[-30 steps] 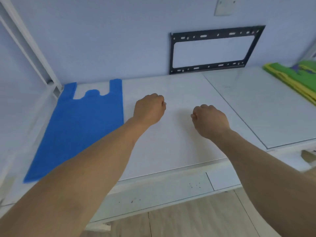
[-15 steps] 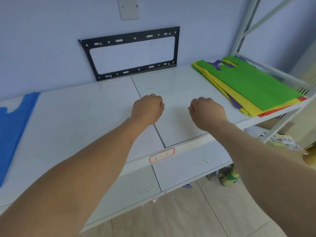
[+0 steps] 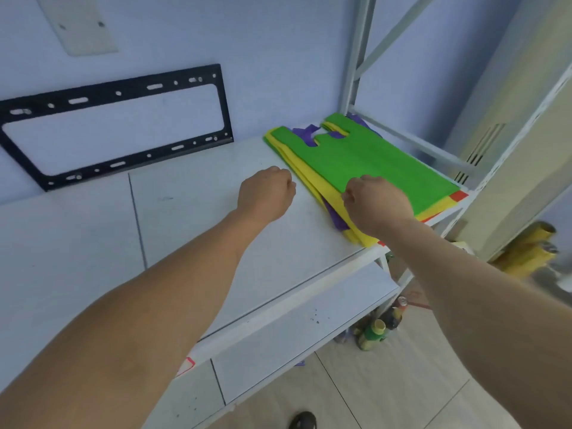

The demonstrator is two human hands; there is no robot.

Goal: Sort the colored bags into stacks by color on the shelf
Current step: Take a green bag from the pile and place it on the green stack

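Note:
A mixed pile of flat bags lies at the right end of the white shelf. A green bag is on top, with yellow, purple and red bags showing under its edges. My right hand hovers over the pile's near left edge with its fingers curled, holding nothing. My left hand is over the bare shelf just left of the pile, fingers curled as well and empty.
A black metal frame leans on the back wall. Shelf uprights stand behind and right of the pile. Bottles sit on the floor below the shelf, and yellow rolls lie to the far right.
The view has swung right along the shelf: the blue bag has left view and the mixed pile has come close. Both curled hands now reach the pile's left edge.

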